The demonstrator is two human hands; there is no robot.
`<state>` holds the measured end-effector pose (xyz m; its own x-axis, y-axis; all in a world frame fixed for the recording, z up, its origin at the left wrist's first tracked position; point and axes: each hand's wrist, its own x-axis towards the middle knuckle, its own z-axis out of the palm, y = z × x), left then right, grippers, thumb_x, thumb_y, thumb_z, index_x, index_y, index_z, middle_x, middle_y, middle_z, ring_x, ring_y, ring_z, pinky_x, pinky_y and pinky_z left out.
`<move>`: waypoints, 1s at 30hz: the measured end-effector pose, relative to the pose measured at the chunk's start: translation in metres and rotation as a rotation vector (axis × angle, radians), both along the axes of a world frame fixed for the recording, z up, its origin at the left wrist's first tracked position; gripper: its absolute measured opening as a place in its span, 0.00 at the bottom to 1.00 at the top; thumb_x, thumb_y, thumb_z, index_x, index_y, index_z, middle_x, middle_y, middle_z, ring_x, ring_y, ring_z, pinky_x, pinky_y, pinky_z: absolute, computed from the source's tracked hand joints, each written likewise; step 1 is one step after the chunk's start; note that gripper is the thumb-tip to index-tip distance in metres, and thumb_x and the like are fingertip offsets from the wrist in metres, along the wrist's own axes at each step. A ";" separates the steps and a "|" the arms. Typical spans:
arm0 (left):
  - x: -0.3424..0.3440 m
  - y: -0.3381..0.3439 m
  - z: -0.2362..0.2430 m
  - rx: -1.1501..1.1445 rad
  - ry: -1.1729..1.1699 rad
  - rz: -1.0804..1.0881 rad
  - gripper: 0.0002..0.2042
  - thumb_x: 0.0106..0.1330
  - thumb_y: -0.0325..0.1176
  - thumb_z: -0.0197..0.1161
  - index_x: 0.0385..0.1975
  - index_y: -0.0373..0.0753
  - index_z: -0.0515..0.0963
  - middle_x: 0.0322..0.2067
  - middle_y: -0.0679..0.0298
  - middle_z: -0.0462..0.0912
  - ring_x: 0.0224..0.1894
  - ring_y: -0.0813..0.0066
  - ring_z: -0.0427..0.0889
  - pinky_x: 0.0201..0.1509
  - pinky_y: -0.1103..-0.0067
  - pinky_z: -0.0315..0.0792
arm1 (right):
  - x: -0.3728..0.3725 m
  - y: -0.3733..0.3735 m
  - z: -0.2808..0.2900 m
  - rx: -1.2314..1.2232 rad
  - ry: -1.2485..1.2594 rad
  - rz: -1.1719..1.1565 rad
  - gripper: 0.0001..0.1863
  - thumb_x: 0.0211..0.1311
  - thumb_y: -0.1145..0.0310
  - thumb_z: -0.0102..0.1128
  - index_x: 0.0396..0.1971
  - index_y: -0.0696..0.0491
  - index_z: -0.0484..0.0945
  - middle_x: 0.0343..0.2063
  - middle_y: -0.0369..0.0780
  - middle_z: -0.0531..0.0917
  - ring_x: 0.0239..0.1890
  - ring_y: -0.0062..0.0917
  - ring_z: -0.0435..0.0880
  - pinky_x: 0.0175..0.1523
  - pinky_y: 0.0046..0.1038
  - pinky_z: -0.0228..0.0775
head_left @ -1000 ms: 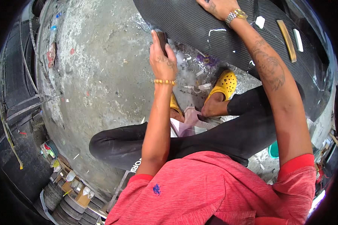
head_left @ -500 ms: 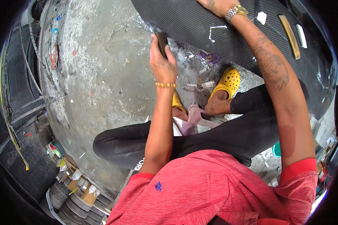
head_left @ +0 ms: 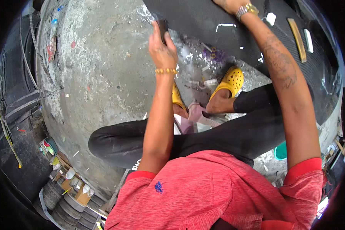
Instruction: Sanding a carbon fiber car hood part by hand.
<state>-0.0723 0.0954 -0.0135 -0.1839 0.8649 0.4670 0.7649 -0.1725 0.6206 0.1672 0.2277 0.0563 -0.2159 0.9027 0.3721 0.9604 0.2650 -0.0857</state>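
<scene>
My left hand, with a beaded bracelet at its wrist, is closed around a dark, narrow block. The block lies along the left edge of a large black, fine-ribbed panel, close against it; whether they touch is hard to tell. My right hand rests on the panel at the top of the view, a metal watch on its wrist. The picture's upper edge cuts off most of its fingers. To its right on the panel are a white piece, a yellow-brown strip and a white bar.
Below the panel, my feet in yellow clogs stand on a stained concrete floor with white scraps. Dark framed parts line the left. Boxes and stacked dark discs sit lower left. A green container shows beside my leg.
My left hand has moved forward along the panel's edge with the block still in its grip. My right hand stays on the panel, and the view has shifted slightly.
</scene>
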 end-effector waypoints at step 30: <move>0.038 -0.022 -0.002 -0.178 -0.180 0.037 0.28 0.68 0.22 0.60 0.70 0.32 0.68 0.43 0.41 0.82 0.44 0.41 0.82 0.50 0.61 0.76 | 0.017 0.000 0.003 -0.035 -0.096 -0.036 0.30 0.69 0.44 0.54 0.66 0.44 0.75 0.64 0.54 0.73 0.67 0.47 0.67 0.74 0.50 0.52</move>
